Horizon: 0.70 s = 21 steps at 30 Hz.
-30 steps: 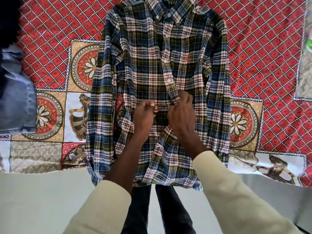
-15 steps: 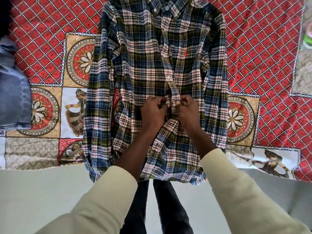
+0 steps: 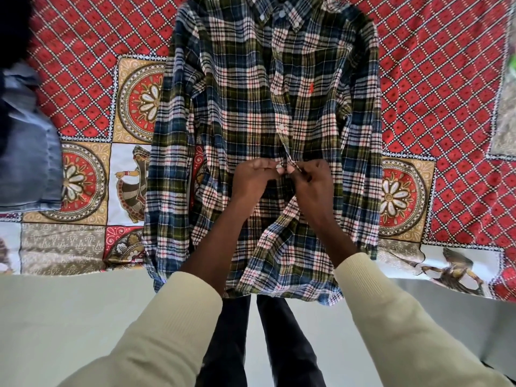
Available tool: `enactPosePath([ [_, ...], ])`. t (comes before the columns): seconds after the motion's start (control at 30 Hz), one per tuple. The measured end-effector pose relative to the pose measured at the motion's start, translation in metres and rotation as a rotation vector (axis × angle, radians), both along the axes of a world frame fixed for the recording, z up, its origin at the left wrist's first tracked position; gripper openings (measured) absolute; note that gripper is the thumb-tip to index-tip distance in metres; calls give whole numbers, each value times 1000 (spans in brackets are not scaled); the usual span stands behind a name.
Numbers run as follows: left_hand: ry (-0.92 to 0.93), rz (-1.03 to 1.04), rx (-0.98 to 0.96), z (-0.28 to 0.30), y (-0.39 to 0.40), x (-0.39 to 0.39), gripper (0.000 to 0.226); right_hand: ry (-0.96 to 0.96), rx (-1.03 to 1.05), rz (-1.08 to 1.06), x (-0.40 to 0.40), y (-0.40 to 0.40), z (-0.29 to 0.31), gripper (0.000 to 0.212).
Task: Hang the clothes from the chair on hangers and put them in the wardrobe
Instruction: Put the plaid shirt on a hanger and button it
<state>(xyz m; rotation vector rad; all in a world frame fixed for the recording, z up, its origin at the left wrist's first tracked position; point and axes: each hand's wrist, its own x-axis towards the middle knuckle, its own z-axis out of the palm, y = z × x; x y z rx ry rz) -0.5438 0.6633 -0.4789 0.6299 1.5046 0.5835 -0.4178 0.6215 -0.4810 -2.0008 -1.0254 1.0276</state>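
Our left hand (image 3: 255, 177) and right hand (image 3: 311, 180) both pinch the plaid shirt (image 3: 245, 107) placket; denim (image 3: 28, 163) sits at 9 o'clock.

Patterned red bedsheet (image 3: 435, 79), pale floor (image 3: 69, 317).

A long-sleeved plaid shirt (image 3: 251, 113) in dark blue, olive green, white and thin red lines lies spread flat and face up on the bed, collar toward the far edge and hem hanging just over the near edge. Its sleeves lie straight down along both sides of the body, a small red emblem sits on the chest pocket, and the white buttons of the upper placket are done up while the lower front panels part open toward the hem. A folded blue denim garment (image 3: 25, 152) lies at the bed's left edge, well apart from the shirt.
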Motion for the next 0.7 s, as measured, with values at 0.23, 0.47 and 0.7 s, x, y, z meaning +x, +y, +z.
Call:
enactPosePath([
  [0.23,56,178,-80,15,-11,-5,10,240,-60,-62,0,0,8,6],
  [0.47,141,155,33,14,-25,9,4,520,-224,-136,1,3,4,5],
  [0.7,187,167,60,14,-29,16,5,621,-271,-159,-1,3,0,19],
])
